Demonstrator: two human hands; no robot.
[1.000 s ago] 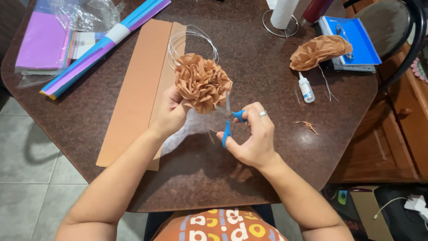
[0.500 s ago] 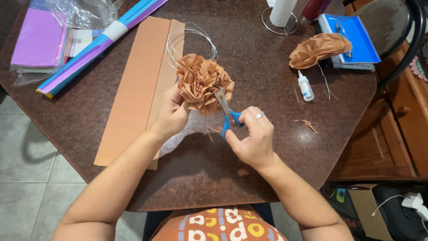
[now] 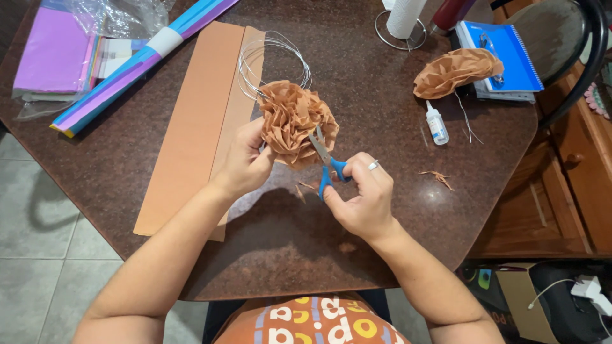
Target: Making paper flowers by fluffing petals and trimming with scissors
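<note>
Now paper flower [image 3: 294,121] between both hands.

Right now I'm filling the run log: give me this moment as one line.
left hand: holds paper flower | right hand: scissors cutting at flower | nearby: wire coil, glue bottle

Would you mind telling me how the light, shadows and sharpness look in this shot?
Head view: even indoor light; soft glare on the table near the paper flower; both forearms throw dim shadows towards the near edge; left hand, right hand and scissors are sharp; edges bow slightly.
</note>
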